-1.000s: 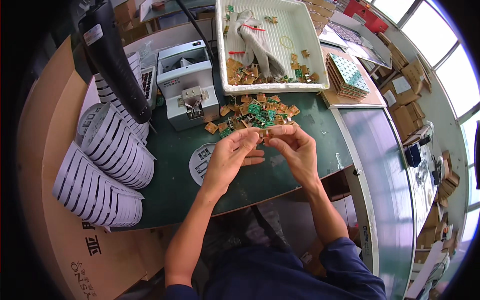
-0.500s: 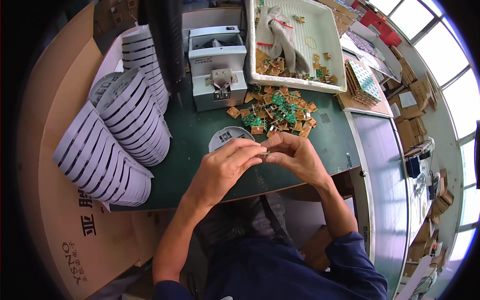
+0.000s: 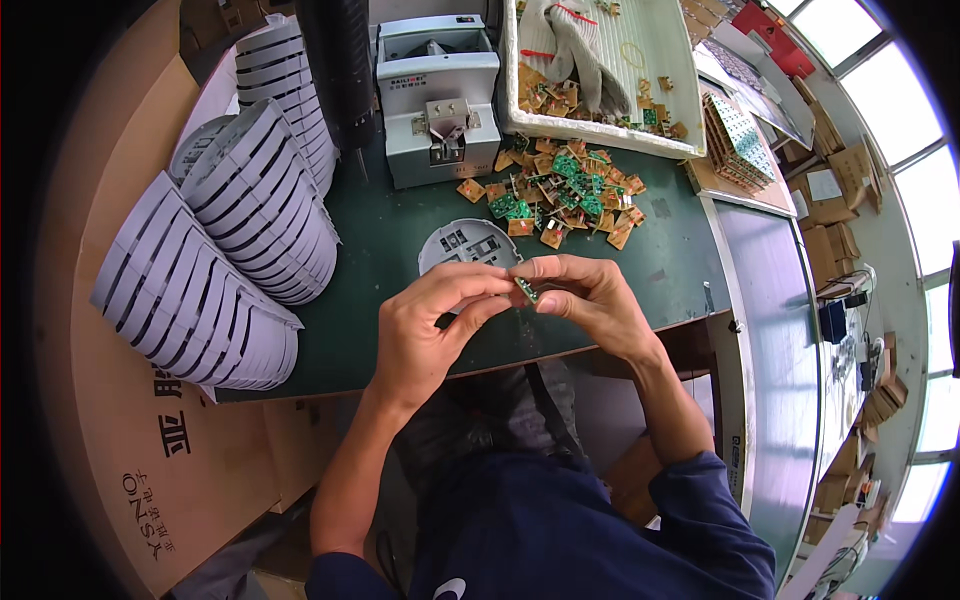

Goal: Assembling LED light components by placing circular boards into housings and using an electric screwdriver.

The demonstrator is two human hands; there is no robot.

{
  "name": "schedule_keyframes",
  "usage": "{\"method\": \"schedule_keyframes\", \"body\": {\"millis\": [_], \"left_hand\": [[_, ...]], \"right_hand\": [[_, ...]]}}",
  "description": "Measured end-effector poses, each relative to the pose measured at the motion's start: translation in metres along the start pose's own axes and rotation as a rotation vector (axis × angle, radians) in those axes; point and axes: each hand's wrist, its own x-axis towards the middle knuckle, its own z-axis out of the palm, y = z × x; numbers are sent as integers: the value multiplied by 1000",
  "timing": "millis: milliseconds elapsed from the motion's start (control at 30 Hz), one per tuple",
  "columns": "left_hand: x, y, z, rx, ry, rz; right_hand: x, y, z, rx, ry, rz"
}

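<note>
A small green circuit board (image 3: pixel 527 290) is pinched between my hands above the near edge of the table. My right hand (image 3: pixel 598 305) grips its right side between thumb and index finger. The fingertips of my left hand (image 3: pixel 430 315) are closed at its left edge, covering part of it. Just beyond my fingers a round grey plastic cover (image 3: pixel 462 240) with rectangular cut-outs lies on the green table; my hands hide its near part. Farther back a loose pile of small brown and green circuit boards (image 3: pixel 570 190) is heaped.
Tall nested stacks of grey round covers (image 3: pixel 205 285) stand on the left. A dark vertical tool (image 3: pixel 338 80) hangs near a grey screw-feeding machine (image 3: pixel 440 110). A white foam tray (image 3: pixel 590 137) holds gloves and boards at the back. Board panels (image 3: pixel 738 145) are stacked at right.
The small board has tilted between my fingers, so its green face shows more. My left hand has shifted slightly left, and the view has moved so more of the round cover shows.
</note>
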Motion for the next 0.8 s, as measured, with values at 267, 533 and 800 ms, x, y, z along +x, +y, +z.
{"method": "schedule_keyframes", "body": {"millis": [267,533,800], "left_hand": [[-4,8,6,208,48,125],[-9,11,12,188,81,87],[-11,5,12,309,102,153]], "right_hand": [[-3,11,8,50,27,-21],[-7,24,6,119,-3,-66],[-8,31,13,152,3,-90]]}}
